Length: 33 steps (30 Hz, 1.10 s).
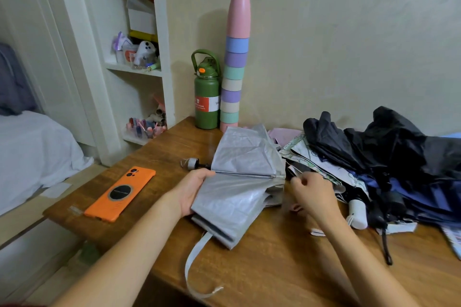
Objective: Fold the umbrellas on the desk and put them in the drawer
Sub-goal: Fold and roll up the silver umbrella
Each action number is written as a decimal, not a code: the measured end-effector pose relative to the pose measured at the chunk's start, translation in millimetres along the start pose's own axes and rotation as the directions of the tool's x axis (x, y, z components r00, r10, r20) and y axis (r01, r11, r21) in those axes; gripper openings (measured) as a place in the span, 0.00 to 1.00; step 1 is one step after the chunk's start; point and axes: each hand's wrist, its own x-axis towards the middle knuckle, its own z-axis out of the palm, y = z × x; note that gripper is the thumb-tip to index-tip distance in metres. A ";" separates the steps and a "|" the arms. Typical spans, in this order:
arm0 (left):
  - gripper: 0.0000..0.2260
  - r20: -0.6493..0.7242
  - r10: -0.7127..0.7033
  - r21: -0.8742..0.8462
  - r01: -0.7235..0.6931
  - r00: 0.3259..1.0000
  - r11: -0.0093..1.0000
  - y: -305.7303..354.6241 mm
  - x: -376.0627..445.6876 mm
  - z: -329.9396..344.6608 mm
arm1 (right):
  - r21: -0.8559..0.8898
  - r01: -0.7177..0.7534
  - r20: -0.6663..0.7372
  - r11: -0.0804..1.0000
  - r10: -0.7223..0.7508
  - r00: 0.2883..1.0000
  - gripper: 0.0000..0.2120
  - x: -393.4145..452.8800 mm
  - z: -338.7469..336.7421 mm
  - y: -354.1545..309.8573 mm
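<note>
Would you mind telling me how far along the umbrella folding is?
Early on. Nothing looks finished, and no drawer is in view. In hand: the left hand holds the silver umbrella, collapsed but loose, strap dangling; the right hand works at its edge. Left: the pile of umbrellas on the desk.
</note>
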 end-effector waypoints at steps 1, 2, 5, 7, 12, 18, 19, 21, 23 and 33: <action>0.18 -0.013 -0.006 0.006 0.006 1.000 1.000 1.6 -0.8 1.4 | -0.041 0.028 0.079 0.999 -0.024 0.997 0.05 -0.5 0.5 6.5; 0.19 -0.022 -0.015 0.013 0.015 1.000 1.000 3.1 -0.7 2.8 | -0.070 0.086 0.155 0.994 -0.075 0.985 0.02 -1.1 2.5 11.4; 0.20 -0.050 -0.049 0.078 0.053 0.998 0.996 7.3 -0.1 1.2 | -0.110 0.256 0.262 0.960 -0.221 0.940 0.09 -3.3 17.9 16.9; 0.17 -0.060 -0.060 0.163 0.069 0.996 0.984 9.8 -2.8 -1.3 | -0.123 0.292 0.192 0.949 -0.266 0.945 0.10 -3.9 29.2 17.8; 0.17 -0.184 0.118 0.468 -0.018 0.976 0.884 6.7 -15.1 -8.5 | -0.143 0.275 0.068 0.951 -0.268 0.961 0.12 -2.5 36.8 20.2; 0.21 -0.021 0.500 0.859 -0.240 0.866 0.451 -19.1 -22.2 -21.9 | -0.196 0.263 0.025 0.945 -0.264 0.964 0.06 -1.3 39.9 15.8; 0.21 0.053 0.565 0.897 -0.288 0.823 0.336 -24.7 -21.6 -25.5 | -0.194 0.267 0.021 0.944 -0.268 0.963 0.06 -1.0 39.9 15.5; 0.22 0.193 0.627 0.926 -0.352 0.754 0.139 -33.5 -20.0 -32.8 | -0.163 0.275 0.026 0.948 -0.275 0.961 0.05 -0.6 39.9 16.9; 0.24 0.299 0.620 0.928 -0.373 0.725 -0.012 -37.8 -17.9 -38.4 | -0.146 0.284 0.043 0.948 -0.280 0.959 0.05 -0.2 40.6 20.6; 0.27 0.312 0.309 0.950 -0.296 0.898 -0.101 -25.0 -13.0 -38.8 | -0.187 0.323 0.065 0.928 -0.316 0.946 0.14 3.7 40.1 22.5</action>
